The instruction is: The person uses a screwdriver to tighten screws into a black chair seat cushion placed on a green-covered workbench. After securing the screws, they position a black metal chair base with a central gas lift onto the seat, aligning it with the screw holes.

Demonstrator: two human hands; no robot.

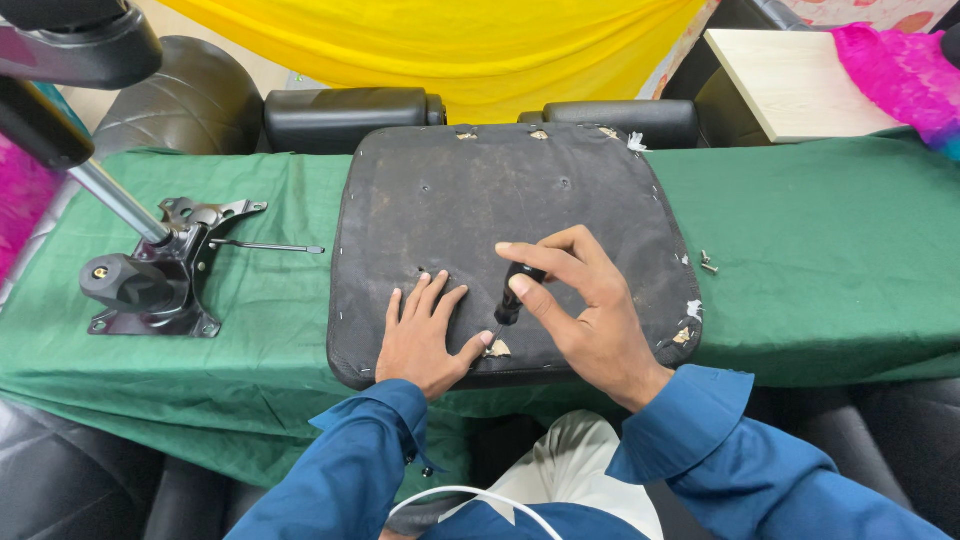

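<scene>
Head view: the right hand (pixel 590 310) grips a black-handled screwdriver (pixel 512 300), fingers curled around the handle, tip set down just beside the left thumb. The left hand (pixel 425 335) lies flat, fingers spread, pressing the upturned seat base (pixel 450 190). A screw is seemingly being worked; next calls for steady downward turning.

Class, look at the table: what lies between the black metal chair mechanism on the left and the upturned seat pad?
In the head view, a thin metal lever rod lies on the green cloth between the chair mechanism and the seat pad.
</scene>
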